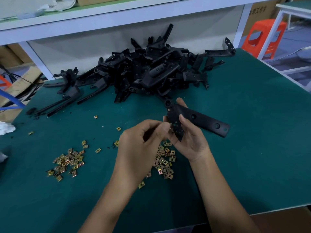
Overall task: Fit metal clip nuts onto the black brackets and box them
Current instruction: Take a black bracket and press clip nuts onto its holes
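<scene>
Nearest the front edge of the table (244,165), both forearms reach in side by side. A single clip nut (141,184) lies just beside the left wrist. Further in, one heap of brass-coloured clip nuts (67,163) sits toward the left side, and a second heap (165,161) lies in the middle, between and partly under the two hands. The left hand (139,148) has its fingers curled, with thumb and forefinger tips pressed together right at the edge of the bracket (200,119). Whether a nut is between them I cannot tell, as the fingers hide that spot. The right hand (190,138) is turned palm up and grips the black bracket, thumb across its front face and fingers behind. The bracket is bent. Its short arm lies down into the palm, and its long arm, with round holes, sticks out to the right above the middle of the table. A few loose nuts (118,128) are scattered beyond the left hand. A white rag (5,128) rests at the left edge. Along the far edge a large tangled pile of black brackets (148,71) spreads from the left corner almost to the right corner, under a white shelf (101,19). Past the far right corner stands an orange stool (264,37).
</scene>
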Action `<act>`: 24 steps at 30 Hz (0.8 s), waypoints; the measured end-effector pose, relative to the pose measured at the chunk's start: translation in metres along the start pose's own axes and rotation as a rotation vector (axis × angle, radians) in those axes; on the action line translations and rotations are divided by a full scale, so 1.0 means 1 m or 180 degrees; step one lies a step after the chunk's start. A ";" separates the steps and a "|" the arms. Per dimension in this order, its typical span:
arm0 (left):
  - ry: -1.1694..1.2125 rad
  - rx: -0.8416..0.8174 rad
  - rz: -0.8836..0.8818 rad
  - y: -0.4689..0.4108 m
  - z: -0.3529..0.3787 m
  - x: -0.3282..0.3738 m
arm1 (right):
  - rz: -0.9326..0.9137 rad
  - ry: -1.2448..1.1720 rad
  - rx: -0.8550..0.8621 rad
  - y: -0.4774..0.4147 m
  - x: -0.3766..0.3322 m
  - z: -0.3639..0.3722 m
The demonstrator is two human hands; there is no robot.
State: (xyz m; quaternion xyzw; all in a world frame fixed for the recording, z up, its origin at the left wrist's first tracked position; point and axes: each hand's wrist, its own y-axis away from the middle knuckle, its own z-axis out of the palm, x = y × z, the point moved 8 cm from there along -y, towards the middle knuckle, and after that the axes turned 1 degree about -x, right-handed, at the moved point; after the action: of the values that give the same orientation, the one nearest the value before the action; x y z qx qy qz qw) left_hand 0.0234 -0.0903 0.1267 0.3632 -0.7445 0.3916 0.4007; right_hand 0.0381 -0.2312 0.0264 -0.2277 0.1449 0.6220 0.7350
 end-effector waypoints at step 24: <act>0.0502 0.0101 -0.0588 -0.009 0.028 -0.056 | -0.0019 0.0518 0.0137 -0.001 0.002 -0.003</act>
State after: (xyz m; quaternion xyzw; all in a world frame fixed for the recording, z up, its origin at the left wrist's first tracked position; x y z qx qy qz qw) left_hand 0.0459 -0.1061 0.0697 0.4046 -0.6677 0.3921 0.4865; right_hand 0.0400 -0.2315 0.0231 -0.2621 0.2168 0.5960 0.7274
